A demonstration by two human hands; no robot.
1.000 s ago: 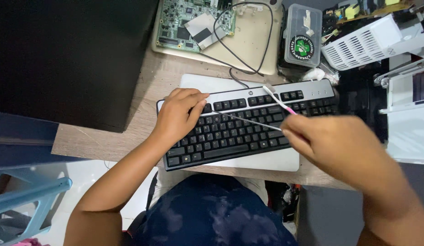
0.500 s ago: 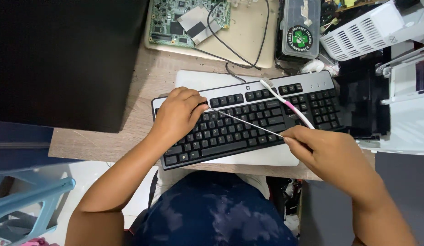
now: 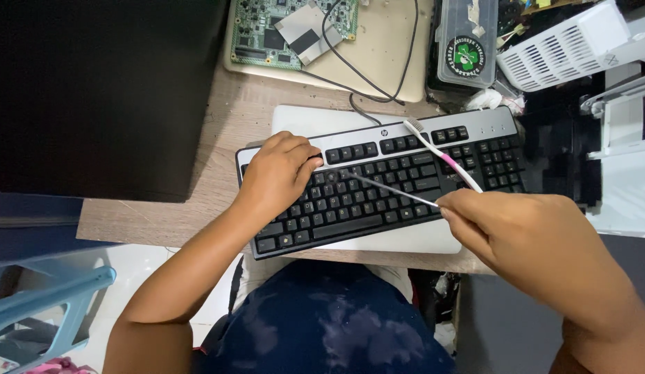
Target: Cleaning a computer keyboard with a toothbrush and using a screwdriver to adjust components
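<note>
A black and silver keyboard (image 3: 405, 180) lies tilted on a white pad (image 3: 405, 239) on the wooden desk. My left hand (image 3: 277, 176) rests on the keyboard's left end, fingers curled over the top keys. My right hand (image 3: 523, 239) sits at the keyboard's lower right and grips two thin tools: a white and pink toothbrush (image 3: 444, 156) with its bristle head up over the function keys, and a slim grey stick (image 3: 388, 188) whose tip reaches the keys near my left hand.
A green circuit board (image 3: 291, 28) with black cables lies on a beige tray behind the keyboard. A clear box with a green sticker (image 3: 464, 45) and a white slatted part (image 3: 565, 48) stand at the back right. A large black monitor back (image 3: 101, 90) fills the left. A blue stool (image 3: 52, 298) stands lower left.
My right hand has drawn slightly lower and right with both tools, and the stick's tip still lies on the keys near my left hand. The view has shifted a little.
</note>
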